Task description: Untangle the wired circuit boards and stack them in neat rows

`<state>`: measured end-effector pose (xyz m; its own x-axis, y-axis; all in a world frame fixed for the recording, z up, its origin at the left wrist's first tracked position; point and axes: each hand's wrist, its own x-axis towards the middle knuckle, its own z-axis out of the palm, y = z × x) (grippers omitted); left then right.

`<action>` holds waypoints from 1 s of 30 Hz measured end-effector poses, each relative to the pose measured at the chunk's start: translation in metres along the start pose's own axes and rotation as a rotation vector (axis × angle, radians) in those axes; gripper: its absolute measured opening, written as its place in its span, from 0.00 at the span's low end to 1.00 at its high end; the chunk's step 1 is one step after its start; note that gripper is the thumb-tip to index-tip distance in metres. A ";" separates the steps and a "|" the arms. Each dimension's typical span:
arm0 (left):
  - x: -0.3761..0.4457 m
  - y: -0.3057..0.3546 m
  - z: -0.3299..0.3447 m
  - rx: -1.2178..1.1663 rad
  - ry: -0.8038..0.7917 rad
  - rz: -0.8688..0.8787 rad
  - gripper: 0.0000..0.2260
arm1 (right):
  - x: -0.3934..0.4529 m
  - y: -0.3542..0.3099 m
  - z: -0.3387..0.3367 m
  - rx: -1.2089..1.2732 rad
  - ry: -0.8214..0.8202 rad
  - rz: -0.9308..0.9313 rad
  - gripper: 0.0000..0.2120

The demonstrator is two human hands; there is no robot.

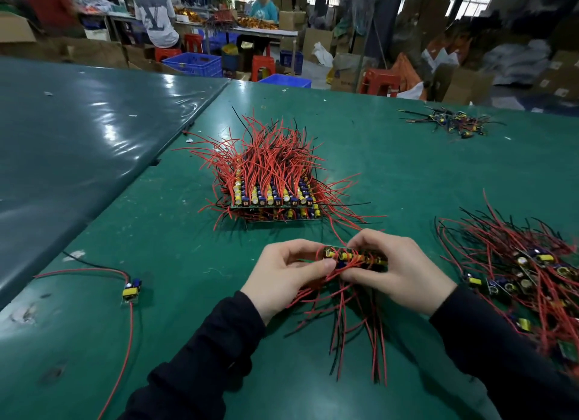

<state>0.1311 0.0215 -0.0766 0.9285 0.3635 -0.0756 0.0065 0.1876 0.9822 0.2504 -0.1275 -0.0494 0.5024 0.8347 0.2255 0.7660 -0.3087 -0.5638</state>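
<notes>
Red-wired boards, a small bundle (354,258), sit pinched between my left hand (286,274) and right hand (396,271), both curled around it, just in front of the stacked boards (272,197).

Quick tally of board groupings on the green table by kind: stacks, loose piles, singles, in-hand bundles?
Neat stack: 1
Loose tangled piles: 2, the big pile at the right and the small far pile
Single board: 1
Bundle held between left hand and right hand: 1
Total: 5 groupings
</notes>
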 end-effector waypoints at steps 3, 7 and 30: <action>0.001 0.000 -0.007 0.096 0.026 0.001 0.05 | 0.002 0.001 0.009 0.189 -0.048 0.021 0.11; 0.002 0.004 -0.013 0.069 -0.075 -0.080 0.06 | -0.005 0.005 0.004 0.411 -0.140 0.056 0.15; -0.002 0.003 -0.007 0.333 -0.214 0.271 0.12 | -0.013 -0.006 0.007 0.699 -0.046 0.107 0.13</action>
<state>0.1271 0.0280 -0.0743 0.9685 0.1563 0.1940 -0.1606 -0.2034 0.9658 0.2367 -0.1330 -0.0540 0.5312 0.8394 0.1151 0.2686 -0.0380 -0.9625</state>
